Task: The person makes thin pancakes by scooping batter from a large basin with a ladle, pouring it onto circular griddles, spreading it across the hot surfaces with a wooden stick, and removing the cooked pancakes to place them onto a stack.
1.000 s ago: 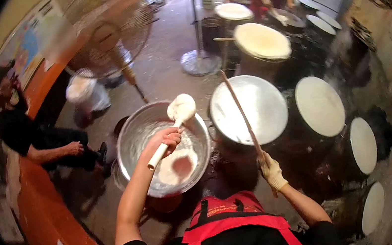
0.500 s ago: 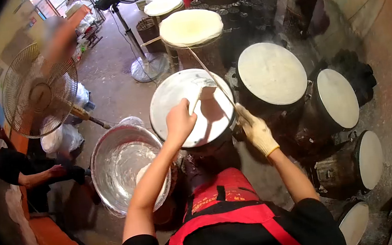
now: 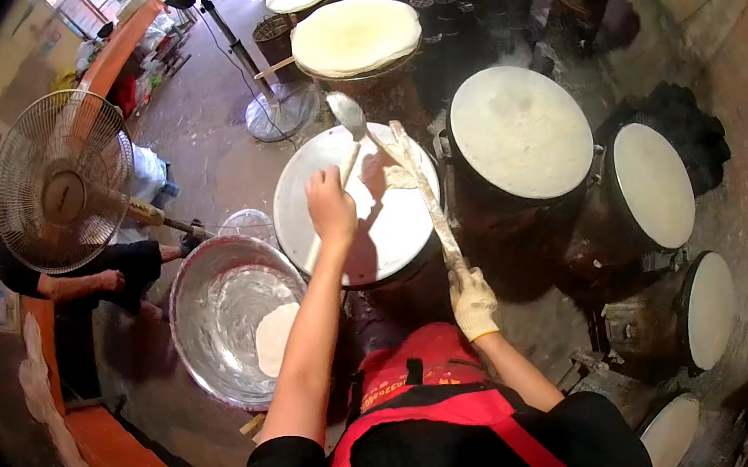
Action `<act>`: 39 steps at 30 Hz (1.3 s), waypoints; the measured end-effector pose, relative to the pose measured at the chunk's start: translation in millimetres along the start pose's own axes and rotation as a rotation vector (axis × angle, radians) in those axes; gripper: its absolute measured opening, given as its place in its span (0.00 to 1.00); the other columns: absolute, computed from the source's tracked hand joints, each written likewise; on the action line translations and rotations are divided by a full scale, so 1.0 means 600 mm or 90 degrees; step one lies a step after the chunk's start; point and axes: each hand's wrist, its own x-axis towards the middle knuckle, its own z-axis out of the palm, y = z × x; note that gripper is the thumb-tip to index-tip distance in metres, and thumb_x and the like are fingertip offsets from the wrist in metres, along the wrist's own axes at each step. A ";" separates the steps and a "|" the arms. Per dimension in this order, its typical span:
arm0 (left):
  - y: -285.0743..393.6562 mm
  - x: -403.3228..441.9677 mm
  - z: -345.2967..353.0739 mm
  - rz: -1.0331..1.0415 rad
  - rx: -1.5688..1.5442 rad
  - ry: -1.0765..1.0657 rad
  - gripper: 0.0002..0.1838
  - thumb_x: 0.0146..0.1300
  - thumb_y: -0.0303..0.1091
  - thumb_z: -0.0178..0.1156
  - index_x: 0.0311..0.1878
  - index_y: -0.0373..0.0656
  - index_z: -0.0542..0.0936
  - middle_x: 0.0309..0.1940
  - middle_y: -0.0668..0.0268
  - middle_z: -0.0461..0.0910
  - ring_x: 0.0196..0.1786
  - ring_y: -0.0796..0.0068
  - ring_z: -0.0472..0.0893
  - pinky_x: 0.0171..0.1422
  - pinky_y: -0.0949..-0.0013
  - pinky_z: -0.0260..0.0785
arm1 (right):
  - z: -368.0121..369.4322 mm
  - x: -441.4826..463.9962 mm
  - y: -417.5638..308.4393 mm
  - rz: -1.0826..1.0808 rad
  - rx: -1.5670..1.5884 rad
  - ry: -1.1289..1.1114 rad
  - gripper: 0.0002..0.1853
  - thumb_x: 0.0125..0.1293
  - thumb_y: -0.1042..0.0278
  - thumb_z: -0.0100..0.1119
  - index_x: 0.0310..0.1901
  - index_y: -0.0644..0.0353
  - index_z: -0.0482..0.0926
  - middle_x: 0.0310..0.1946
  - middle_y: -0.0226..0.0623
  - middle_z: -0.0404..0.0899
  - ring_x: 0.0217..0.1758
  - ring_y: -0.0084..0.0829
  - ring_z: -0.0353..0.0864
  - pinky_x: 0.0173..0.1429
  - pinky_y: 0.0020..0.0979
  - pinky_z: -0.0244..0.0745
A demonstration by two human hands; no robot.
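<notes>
My left hand (image 3: 332,209) is closed around the pale handle of a ladle (image 3: 346,115). Its batter-smeared bowl is over the far rim of a round, flat griddle (image 3: 305,181). In my gloved right hand (image 3: 473,304) is a long wooden stick (image 3: 428,202), crusted with pale batter and reaching along the griddle's right side. A patch of pale batter (image 3: 399,176) shows on the griddle near the stick. Left of my left forearm stands a large metal basin (image 3: 192,331), smeared white inside, with a pale lump of batter or dough (image 3: 278,340) in it.
Several drum stoves with pale round tops, such as this one (image 3: 522,131), line the right. A stack of flat round sheets (image 3: 356,37) is beyond the griddle. A caged fan (image 3: 66,198) stands at left, near a seated person (image 3: 75,285). Another fan's pole (image 3: 235,47) rises behind.
The ladle has moved away from me to the far rim, and its bowl has turned. My right hand has come back toward my body, and the stick points more directly forward.
</notes>
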 end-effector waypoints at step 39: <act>-0.299 -0.420 -0.345 -1.077 -1.087 -0.046 0.12 0.62 0.35 0.57 0.25 0.47 0.68 0.12 0.78 0.58 0.13 0.87 0.60 0.14 0.82 0.52 | 0.100 0.072 -0.240 0.107 0.543 0.001 0.23 0.68 0.62 0.49 0.62 0.59 0.66 0.55 0.46 0.72 0.48 0.32 0.72 0.50 0.28 0.66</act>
